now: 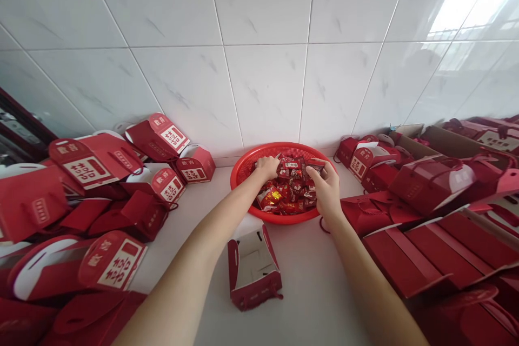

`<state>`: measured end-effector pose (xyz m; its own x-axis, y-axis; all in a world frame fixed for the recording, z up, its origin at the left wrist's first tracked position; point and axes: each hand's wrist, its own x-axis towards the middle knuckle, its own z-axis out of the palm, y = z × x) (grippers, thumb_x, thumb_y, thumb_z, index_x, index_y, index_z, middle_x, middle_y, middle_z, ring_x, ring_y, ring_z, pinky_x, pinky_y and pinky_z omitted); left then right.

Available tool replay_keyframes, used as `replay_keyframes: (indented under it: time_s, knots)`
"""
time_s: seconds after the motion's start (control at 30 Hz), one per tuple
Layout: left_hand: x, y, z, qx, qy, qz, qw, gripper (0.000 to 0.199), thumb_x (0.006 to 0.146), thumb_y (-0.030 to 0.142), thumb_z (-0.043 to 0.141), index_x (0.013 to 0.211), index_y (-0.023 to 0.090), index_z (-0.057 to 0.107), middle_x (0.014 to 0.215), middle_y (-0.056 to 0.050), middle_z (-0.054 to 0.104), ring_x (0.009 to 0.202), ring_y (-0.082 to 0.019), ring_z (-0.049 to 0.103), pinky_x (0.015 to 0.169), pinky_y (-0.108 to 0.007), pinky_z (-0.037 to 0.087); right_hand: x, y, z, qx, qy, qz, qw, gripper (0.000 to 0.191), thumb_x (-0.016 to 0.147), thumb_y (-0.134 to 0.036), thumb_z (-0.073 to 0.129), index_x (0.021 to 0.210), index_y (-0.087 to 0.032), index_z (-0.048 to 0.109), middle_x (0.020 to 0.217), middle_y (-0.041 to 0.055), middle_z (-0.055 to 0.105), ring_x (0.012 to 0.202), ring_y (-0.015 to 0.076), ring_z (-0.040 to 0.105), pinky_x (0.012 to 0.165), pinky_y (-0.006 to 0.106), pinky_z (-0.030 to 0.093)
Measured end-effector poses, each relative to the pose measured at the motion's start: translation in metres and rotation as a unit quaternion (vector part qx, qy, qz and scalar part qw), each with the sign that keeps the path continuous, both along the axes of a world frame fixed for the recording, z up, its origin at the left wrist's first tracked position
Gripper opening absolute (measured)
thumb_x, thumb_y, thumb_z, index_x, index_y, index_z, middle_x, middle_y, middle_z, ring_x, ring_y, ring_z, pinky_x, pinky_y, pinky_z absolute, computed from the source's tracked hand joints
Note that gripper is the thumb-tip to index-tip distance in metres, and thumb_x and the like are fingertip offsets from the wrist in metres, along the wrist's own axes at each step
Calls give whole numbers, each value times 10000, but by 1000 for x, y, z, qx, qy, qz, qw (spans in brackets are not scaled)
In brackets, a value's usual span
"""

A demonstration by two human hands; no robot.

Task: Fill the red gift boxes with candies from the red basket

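Note:
A red plastic basket [241, 170] stands against the wall, holding a heap of red and gold wrapped candies [290, 189]. My left hand [267, 166] reaches into its left side with curled fingers, and their tips are hidden among the wrappers. At the right side of the heap, my right hand [327, 186] pinches a dark red wrapped candy [314, 168] between thumb and fingers. Between my forearms, in front of the basket, a small red gift box [255, 265] lies with its top open. Its pale inside shows, and a red cord hangs at its near end.
Red gift boxes with white character labels [117, 265] are piled along the left. More red boxes [430, 248] crowd the right, some beside an opened brown carton [441, 138]. White tiled wall [267, 81] rises behind the white tabletop [304, 286].

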<state>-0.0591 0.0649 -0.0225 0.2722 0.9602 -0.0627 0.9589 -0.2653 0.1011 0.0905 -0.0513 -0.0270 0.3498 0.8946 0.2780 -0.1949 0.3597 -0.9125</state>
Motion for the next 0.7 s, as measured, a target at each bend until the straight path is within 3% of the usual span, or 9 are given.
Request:
replay_keyframes:
  time_s: [0.13, 0.27, 0.47, 0.57, 0.7]
  knots:
    - [-22, 2, 8, -21, -71, 7, 997, 181, 616, 144, 727, 776, 226, 745, 867, -72, 759, 853, -269, 696, 734, -316, 494, 0, 0, 0, 1, 2, 1, 1000, 239, 727, -370, 715, 902, -225, 641, 838, 11, 676, 792, 193, 607, 743, 340, 508]
    - [-35, 8, 6, -52, -163, 11, 985, 143, 568, 139, 714, 663, 244, 728, 665, 12, 710, 632, -185, 639, 603, -276, 444, 0, 1, 0, -6, 3, 8, 1000, 242, 734, -385, 708, 906, -234, 630, 822, 8, 671, 786, 199, 611, 737, 345, 513]
    - [-48, 15, 5, -101, -312, 6, 945, 129, 491, 168, 779, 557, 213, 678, 548, 42, 638, 531, -141, 552, 539, -267, 412, 0, 0, 1, -16, 1, 10, 1000, 234, 735, -379, 696, 898, -222, 634, 829, 14, 667, 780, 193, 609, 733, 340, 516]
    - [-56, 10, 9, -136, -380, -1, 915, 187, 499, 252, 824, 603, 191, 680, 549, 33, 629, 527, -136, 553, 546, -271, 439, 0, -1, 3, -24, 4, 10, 1000, 270, 731, -381, 698, 942, -224, 636, 840, 18, 677, 806, 202, 619, 745, 347, 527]
    - [-66, -2, 12, -162, -456, -15, 875, 383, 510, 341, 866, 821, 176, 715, 742, -10, 715, 662, -167, 655, 673, -315, 526, 0, -1, 3, -28, 4, 18, 999, 286, 718, -383, 710, 944, -228, 630, 832, 18, 688, 813, 212, 632, 753, 363, 540]
